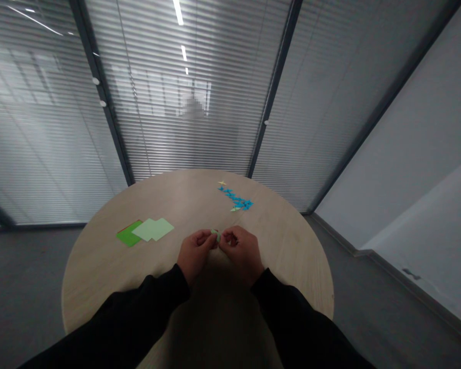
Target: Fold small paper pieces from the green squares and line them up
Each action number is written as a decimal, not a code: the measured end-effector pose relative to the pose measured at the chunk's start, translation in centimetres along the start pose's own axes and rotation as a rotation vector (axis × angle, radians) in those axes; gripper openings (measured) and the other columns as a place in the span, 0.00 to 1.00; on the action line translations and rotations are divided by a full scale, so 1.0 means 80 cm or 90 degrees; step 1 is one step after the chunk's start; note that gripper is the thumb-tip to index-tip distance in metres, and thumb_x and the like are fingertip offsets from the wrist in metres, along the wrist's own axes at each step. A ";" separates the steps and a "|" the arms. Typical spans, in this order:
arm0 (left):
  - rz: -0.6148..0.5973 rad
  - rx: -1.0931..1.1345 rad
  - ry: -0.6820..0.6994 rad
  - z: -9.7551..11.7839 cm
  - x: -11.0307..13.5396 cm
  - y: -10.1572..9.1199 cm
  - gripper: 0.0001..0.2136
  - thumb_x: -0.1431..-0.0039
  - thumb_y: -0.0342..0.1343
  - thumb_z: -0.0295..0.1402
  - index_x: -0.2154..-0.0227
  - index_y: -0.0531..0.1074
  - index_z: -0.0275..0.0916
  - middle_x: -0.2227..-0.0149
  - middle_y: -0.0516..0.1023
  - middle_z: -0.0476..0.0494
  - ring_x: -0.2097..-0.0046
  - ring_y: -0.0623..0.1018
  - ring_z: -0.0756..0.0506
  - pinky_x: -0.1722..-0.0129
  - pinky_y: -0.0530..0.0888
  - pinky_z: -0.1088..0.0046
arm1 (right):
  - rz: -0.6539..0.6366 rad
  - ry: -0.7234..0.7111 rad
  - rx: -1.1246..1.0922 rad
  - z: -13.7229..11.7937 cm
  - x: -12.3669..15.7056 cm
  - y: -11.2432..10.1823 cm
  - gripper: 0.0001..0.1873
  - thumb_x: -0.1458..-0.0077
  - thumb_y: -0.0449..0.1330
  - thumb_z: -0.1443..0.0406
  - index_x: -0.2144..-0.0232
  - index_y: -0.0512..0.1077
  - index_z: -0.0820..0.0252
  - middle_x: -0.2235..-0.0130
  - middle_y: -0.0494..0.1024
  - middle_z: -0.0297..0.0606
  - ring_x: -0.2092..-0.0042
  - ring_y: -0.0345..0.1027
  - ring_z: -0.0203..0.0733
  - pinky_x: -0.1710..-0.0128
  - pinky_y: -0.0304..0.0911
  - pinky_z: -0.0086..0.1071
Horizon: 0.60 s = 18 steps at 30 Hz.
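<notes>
My left hand [195, 252] and my right hand [241, 249] meet over the middle of a round wooden table [100, 277]. Both pinch a small pale green folded paper piece [216, 235] between their fingertips. The fingers of each hand are curled closed around it. Black sleeves cover both forearms. To the left of my hands lies a small stack of green paper squares [146, 230], pale ones on top of a darker one.
Several small blue folded paper shapes [238, 199] lie in a row at the table's far right, with a yellowish one [222, 183] at the far end. Glass walls with blinds stand behind the table. Grey floor surrounds it.
</notes>
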<state>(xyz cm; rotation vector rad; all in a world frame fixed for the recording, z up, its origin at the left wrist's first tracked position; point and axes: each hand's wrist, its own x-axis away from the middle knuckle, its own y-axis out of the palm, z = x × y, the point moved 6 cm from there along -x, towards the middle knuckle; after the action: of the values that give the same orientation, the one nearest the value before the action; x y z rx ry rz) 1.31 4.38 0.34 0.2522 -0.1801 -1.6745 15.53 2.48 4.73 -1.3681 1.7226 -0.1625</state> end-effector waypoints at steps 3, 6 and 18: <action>0.000 0.038 -0.024 -0.005 0.001 0.002 0.15 0.54 0.69 0.42 0.68 0.79 0.35 0.68 0.83 0.43 0.66 0.80 0.47 0.63 0.73 0.72 | 0.011 -0.086 0.094 -0.010 0.002 0.002 0.05 0.44 0.62 0.67 0.73 0.72 0.60 0.71 0.76 0.35 0.71 0.66 0.37 0.70 0.57 0.29; 0.014 0.071 -0.029 -0.008 0.001 0.001 0.15 0.55 0.70 0.42 0.69 0.79 0.35 0.70 0.83 0.44 0.67 0.80 0.47 0.63 0.74 0.73 | 0.037 -0.204 0.228 -0.023 0.009 0.008 0.09 0.40 0.60 0.68 0.74 0.71 0.60 0.70 0.75 0.38 0.67 0.67 0.40 0.69 0.55 0.31; 0.025 0.124 -0.017 -0.006 0.000 0.004 0.14 0.55 0.71 0.41 0.72 0.77 0.35 0.72 0.81 0.46 0.69 0.77 0.49 0.64 0.73 0.73 | 0.017 -0.281 0.338 -0.027 0.019 0.020 0.10 0.34 0.55 0.68 0.69 0.71 0.59 0.69 0.75 0.39 0.65 0.67 0.42 0.70 0.54 0.33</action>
<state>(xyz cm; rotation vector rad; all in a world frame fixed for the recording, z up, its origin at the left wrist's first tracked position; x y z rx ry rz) 1.76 4.38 -0.02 0.3701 -0.3664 -1.6226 12.92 0.94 4.16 -0.9035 1.2125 -0.2593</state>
